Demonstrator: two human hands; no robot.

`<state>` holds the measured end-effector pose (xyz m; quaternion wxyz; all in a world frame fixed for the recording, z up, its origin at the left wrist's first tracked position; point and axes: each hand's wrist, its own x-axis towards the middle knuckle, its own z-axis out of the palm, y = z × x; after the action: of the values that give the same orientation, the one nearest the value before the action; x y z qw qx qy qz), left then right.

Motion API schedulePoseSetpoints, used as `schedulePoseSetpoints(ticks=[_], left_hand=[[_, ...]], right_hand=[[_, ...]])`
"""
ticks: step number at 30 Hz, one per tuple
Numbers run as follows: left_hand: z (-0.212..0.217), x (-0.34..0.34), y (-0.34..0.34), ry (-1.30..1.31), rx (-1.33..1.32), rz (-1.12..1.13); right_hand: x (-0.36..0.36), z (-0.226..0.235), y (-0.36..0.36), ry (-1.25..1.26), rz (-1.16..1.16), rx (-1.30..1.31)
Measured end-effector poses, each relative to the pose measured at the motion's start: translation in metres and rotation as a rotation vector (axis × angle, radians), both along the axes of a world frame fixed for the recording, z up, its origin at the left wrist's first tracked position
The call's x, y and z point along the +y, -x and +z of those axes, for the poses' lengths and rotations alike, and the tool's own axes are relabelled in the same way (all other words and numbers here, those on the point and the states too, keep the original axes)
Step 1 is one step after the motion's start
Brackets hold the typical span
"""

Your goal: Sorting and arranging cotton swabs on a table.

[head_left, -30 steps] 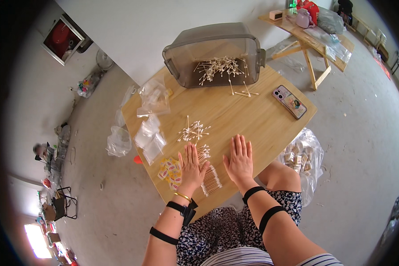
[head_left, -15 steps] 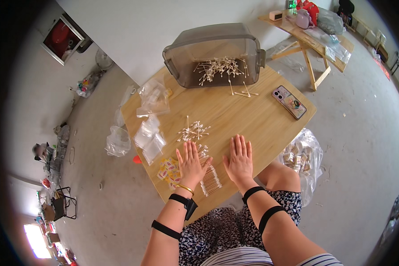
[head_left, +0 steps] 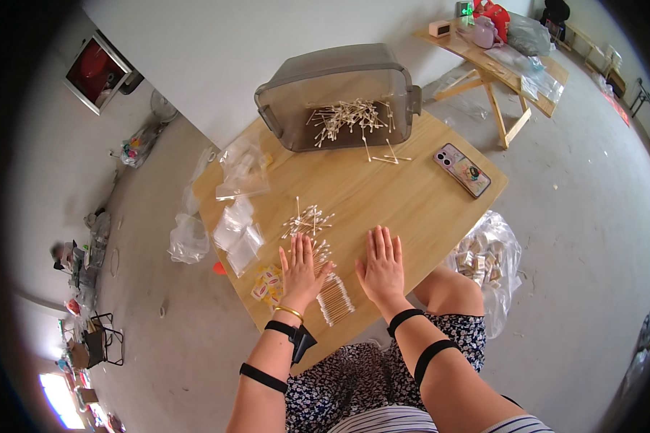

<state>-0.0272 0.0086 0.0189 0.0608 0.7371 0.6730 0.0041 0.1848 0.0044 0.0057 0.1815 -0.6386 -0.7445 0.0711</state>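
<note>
Rested Flat, With Nothing Held

Rested the bare left hand (head_left: pixel 301 283), with a gold-coloured metal bangle (head_left: pixel 289 311) at the wrist, palm down on the pale wooden table (head_left: pixel 404 187), and likewise the bare right hand (head_left: pixel 383 276), apart from it. Pinched nothing with either one: spread both thumbs inward, with the other fingers stretched forward and only slightly parted.

Had just beside the left hand, on its outer side, some small flat yellow-and-white packets (head_left: pixel 267 283); on its inner side, a neat row of thin cotton swabs (head_left: pixel 335 299) with white tips and pale wooden sticks. Could not tell, from above, about contact between the left thumb and the nearest swabs. Judged this as a resting step, with no grasp begun. Would call, for any next move on the swabs, for lifting the fingers first, then for a light pinch on the thin sticks.

Saw farther forward, beyond the left fingertips, a small loose pile of similar swabs (head_left: pixel 308 220). Noticed to the left some flat transparent plastic bags (head_left: pixel 238 234), and near the right edge a mobile phone in a pinkish decorated case (head_left: pixel 462 169). Found at the far side a grey see-through plastic bin (head_left: pixel 321 61), apparently tipped on its side, with a messy heap of swabs (head_left: pixel 347 119) inside.
</note>
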Motion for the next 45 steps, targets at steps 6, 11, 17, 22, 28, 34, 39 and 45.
schedulePoseSetpoints(ticks=[6, 11, 17, 22, 28, 34, 39, 45], left_hand=[[0.005, -0.024, 0.003, -0.107, -0.083, -0.07], [0.016, -0.029, -0.003, -0.128, -0.185, -0.122], [-0.01, -0.03, -0.002, -0.115, -0.08, -0.096], [-0.01, 0.002, -0.005, -0.03, -0.087, -0.026], [-0.012, 0.008, 0.001, -0.037, -0.108, -0.027], [-0.006, 0.012, 0.002, -0.04, 0.025, -0.005], [0.007, 0.018, 0.006, -0.121, 0.086, -0.068], [0.033, 0.002, 0.002, -0.002, -0.091, -0.06]], right_hand=[[0.0, 0.0, 0.003, -0.021, 0.008, -0.007], [0.0, 0.002, 0.0, 0.011, 0.002, 0.004], [-0.001, 0.004, 0.004, 0.015, 0.02, -0.002], [0.001, 0.005, 0.001, 0.037, 0.014, -0.031], [-0.001, 0.003, 0.002, 0.032, 0.006, -0.028], [0.0, 0.006, 0.002, 0.044, 0.013, -0.028], [-0.001, 0.004, 0.002, 0.042, 0.003, -0.01], [-0.001, 0.002, 0.0, 0.009, 0.007, -0.007]])
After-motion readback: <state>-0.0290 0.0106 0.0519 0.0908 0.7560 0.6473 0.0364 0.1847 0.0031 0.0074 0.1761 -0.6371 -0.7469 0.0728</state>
